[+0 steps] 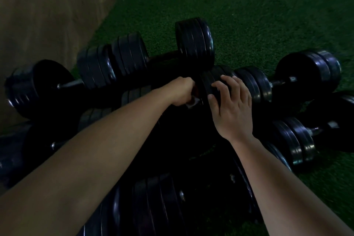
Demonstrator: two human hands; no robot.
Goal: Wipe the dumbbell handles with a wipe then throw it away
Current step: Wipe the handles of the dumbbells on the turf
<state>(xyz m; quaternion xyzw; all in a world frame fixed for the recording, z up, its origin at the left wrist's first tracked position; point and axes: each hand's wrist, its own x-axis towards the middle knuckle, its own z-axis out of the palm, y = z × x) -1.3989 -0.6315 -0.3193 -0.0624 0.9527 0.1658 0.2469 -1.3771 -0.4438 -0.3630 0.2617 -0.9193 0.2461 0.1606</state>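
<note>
Where plates (214,82) crowd, wipe (193,104) wedged.

We see two bare forearms and two bare hands, with no sleeve, glove, watch, ring or band on what shows. The left hand (182,92) ends a long, smooth forearm that widens toward the lower left corner. The right hand (232,105) shows its back, with knuckles, tendon lines and short plain nails visible, and a narrow wrist below it. Dim light hides finer marks on both arms.
</note>
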